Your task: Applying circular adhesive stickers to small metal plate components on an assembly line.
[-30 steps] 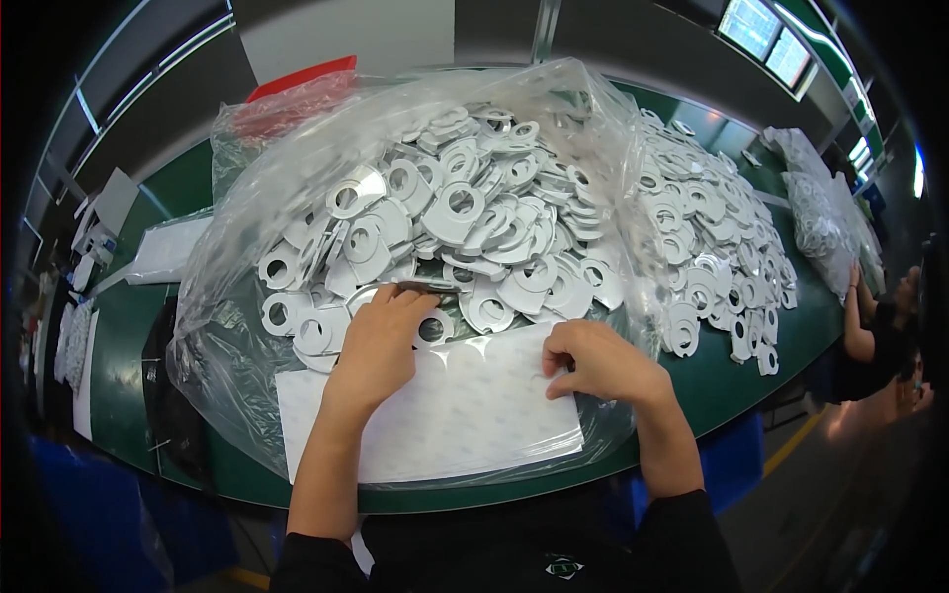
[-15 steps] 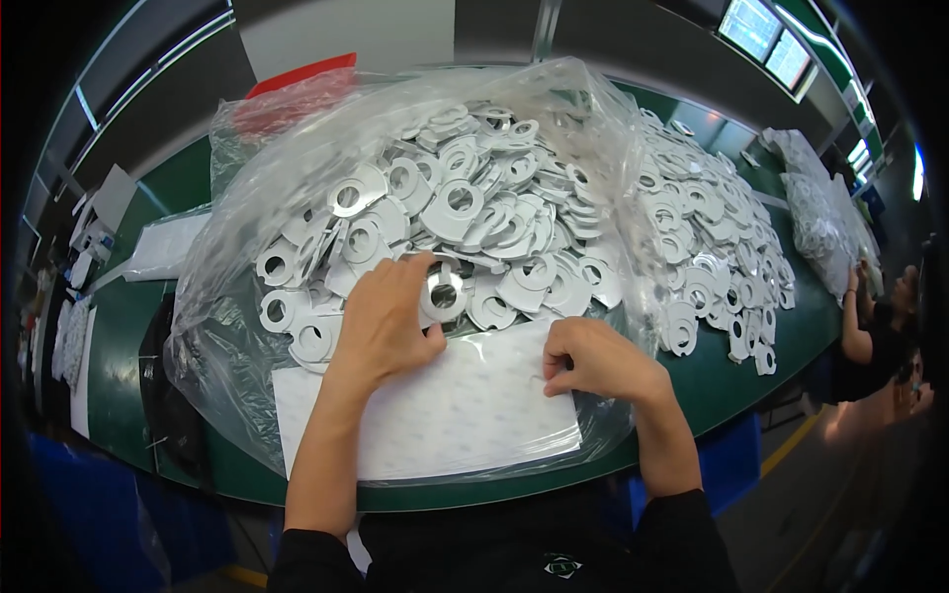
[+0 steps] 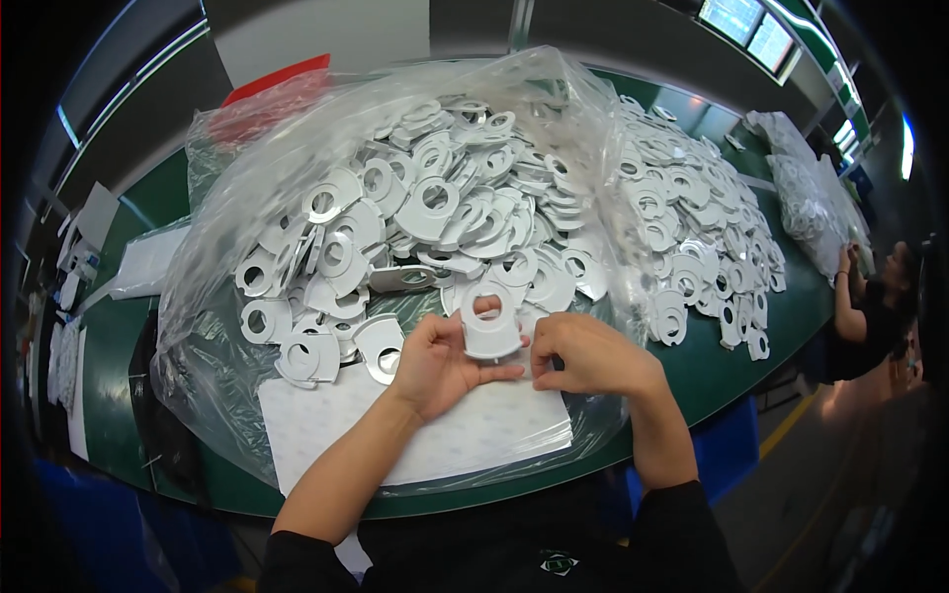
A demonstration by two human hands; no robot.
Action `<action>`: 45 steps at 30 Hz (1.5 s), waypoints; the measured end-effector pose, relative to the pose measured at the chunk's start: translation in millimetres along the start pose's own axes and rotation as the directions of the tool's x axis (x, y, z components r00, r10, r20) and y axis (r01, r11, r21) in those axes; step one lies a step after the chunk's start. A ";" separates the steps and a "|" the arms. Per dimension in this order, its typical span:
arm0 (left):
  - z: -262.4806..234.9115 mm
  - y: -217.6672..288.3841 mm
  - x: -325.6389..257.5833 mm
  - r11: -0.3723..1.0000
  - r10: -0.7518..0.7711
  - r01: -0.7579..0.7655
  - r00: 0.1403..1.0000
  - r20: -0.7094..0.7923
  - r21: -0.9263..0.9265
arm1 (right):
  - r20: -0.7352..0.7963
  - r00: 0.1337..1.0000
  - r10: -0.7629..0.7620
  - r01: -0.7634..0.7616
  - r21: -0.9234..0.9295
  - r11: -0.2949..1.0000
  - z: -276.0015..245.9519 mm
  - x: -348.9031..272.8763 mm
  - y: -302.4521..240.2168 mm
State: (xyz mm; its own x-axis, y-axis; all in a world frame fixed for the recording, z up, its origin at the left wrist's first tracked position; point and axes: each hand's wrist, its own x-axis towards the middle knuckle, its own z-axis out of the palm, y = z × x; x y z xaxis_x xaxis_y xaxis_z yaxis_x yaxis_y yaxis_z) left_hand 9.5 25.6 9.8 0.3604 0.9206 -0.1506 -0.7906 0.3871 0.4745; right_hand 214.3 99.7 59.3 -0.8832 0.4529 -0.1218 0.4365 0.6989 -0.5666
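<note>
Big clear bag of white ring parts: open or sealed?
Open: the clear plastic bag lies spread wide, white ring parts exposed; left hand holds one above it.

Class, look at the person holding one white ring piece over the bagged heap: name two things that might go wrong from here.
1. The ring piece is pinched only at its edges by the left hand and right hand; it may slip into the heap and be lost among identical pieces.
2. The heap is mounded high in the open bag; a nudge might send pieces sliding onto the white sheet.

White ring pieces; clear bag; green table; dotted white sheet.
</note>
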 end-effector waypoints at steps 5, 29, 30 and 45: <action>-0.2 1.3 2.8 0.998 -0.019 0.019 1.000 0.009 0.053 | -0.045 0.983 -0.178 0.182 0.357 0.916 -32.0 -10.9 -1.1; 4.4 -11.5 3.1 0.968 0.100 -0.055 0.979 -0.175 0.246 | -0.236 0.936 0.261 0.108 0.899 0.425 34.0 36.7 -7.9; 4.7 -11.7 3.3 0.967 0.098 -0.053 0.980 -0.174 0.250 | -0.235 0.937 0.258 0.107 0.897 0.428 32.7 36.4 -8.5; 4.4 -11.7 3.2 0.966 0.089 -0.042 0.980 -0.175 0.256 | -0.243 0.932 0.270 0.109 0.896 0.431 33.7 36.5 -8.6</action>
State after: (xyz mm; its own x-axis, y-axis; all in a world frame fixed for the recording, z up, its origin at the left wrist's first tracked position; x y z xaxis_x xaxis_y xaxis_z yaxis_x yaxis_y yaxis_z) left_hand 22.1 23.8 7.5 0.1961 0.9462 -0.2574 -0.6516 0.3219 0.6869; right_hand 172.5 91.6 32.2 -0.6633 0.7452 -0.0683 -0.0618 -0.1455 -0.9874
